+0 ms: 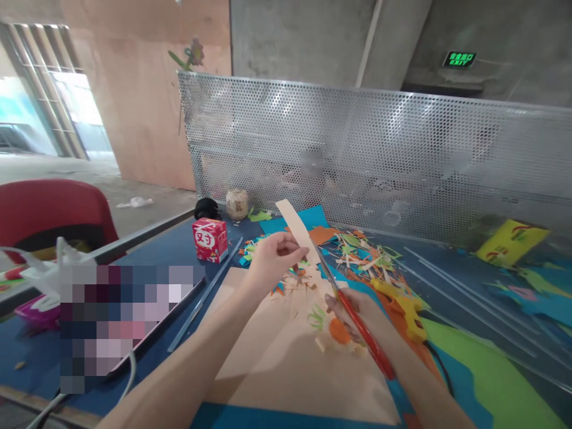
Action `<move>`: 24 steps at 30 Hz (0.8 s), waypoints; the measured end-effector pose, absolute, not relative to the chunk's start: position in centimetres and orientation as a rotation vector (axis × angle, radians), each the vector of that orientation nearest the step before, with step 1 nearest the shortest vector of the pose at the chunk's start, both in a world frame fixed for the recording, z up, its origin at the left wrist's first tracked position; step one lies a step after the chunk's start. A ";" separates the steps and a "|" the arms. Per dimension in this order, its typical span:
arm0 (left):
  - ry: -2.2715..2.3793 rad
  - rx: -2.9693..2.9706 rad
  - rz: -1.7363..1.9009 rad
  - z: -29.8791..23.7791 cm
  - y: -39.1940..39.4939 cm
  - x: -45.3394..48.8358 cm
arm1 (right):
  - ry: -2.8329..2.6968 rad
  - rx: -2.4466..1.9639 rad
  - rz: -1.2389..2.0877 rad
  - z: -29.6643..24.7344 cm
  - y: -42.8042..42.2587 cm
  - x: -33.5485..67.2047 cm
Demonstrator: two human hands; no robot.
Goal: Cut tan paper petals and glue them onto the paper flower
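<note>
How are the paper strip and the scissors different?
The paper strip is pale peach all over; the scissors have red handles and metal blades. The left hand pinches the paper strip, while the right hand holds the scissors. Both are long and narrow.

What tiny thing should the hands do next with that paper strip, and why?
Probably one more small snip. The left hand holds the pale paper strip, and the right hand holds the red-handled scissors with the blades at the strip's lower end. Little pale scraps lie just below, so another small cut seems to fit.
</note>
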State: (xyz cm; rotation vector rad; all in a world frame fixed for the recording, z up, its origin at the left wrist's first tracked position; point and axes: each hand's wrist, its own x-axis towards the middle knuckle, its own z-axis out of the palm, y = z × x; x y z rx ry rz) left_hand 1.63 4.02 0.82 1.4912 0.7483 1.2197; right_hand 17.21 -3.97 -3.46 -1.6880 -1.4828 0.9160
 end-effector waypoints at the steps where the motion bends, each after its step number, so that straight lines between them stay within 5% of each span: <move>1: 0.751 1.494 1.224 0.8 4.0 1.6 | -1.485 -1.700 0.906 -3.4 -4.0 17.2; 24: 0.769 1.468 1.206 0.9 3.9 1.7 | -1.494 -1.721 0.809 -3.2 -4.0 17.5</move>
